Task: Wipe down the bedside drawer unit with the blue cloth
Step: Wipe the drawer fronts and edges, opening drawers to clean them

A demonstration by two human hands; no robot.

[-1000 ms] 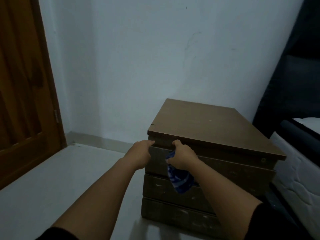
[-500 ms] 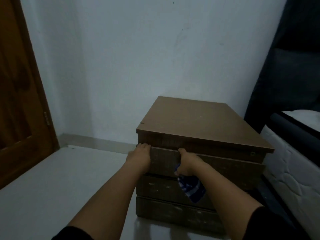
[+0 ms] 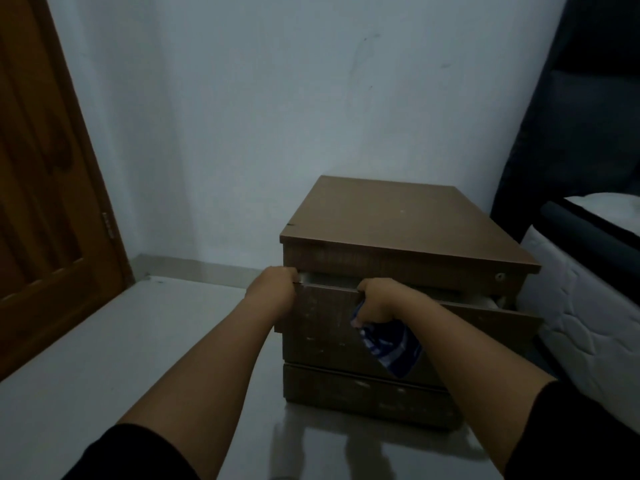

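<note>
A brown bedside drawer unit stands on the floor against the white wall. Its top drawer is pulled out a little, and a pale gap shows above the drawer front. My left hand grips the drawer front's upper left corner. My right hand hooks its fingers over the drawer's top edge near the middle. The same hand holds the blue cloth, which hangs down in front of the drawer fronts. Two lower drawers look closed.
A white mattress with a dark headboard lies close to the unit's right side. A brown wooden door is at the left. Pale floor spreads left of and in front of the unit.
The top drawer has come forward out of the unit, pulled by both hands, and a gap has opened above its front. The view has also shifted.
</note>
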